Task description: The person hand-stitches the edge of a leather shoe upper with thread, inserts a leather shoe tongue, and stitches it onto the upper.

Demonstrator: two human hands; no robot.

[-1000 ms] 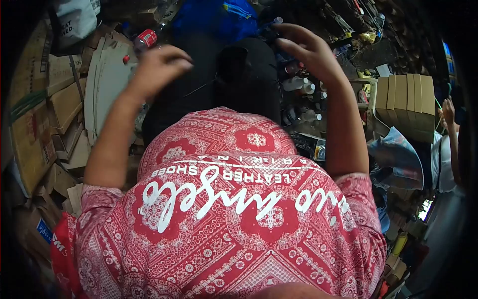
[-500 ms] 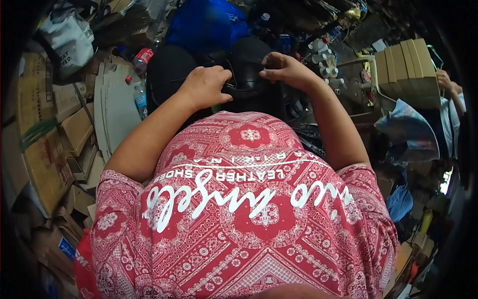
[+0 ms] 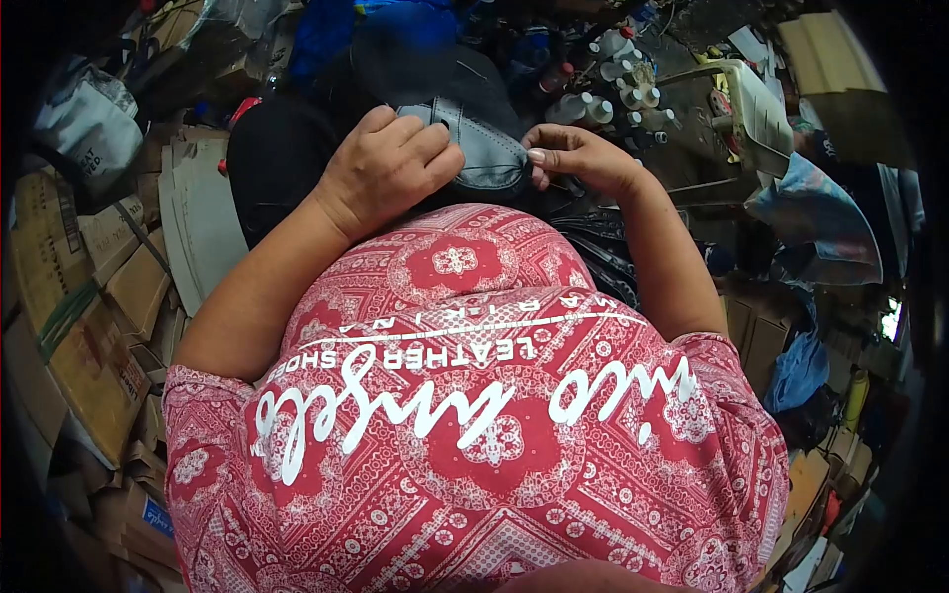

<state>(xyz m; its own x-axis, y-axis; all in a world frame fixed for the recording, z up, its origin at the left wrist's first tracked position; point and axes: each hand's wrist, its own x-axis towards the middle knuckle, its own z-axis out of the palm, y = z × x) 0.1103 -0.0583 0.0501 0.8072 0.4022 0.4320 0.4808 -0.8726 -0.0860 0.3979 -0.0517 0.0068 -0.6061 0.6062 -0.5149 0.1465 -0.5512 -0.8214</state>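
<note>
A black, shiny stitched leather piece (image 3: 486, 156), curved like part of a shoe, lies over my lap against the dark trousers. My left hand (image 3: 390, 166) is closed in a fist at its left side; what the fingers hold, if anything, is hidden. At the right edge of the leather, my right hand (image 3: 578, 160) pinches the rim between thumb and fingers. A dark round hole and a row of stitches show on the leather near my left knuckles.
Cardboard pieces (image 3: 94, 346) pile up on the left beside a pale board (image 3: 198, 212). Several plastic bottles (image 3: 633, 84) stand at upper right, near a white chair (image 3: 761, 114). A stack of tan boxes (image 3: 830, 59) is at far upper right.
The leather piece has turned up into plainer view. My left hand has curled into a fist, and my right hand has come down onto the leather's edge. The view has shifted; the thread is no longer clear.
</note>
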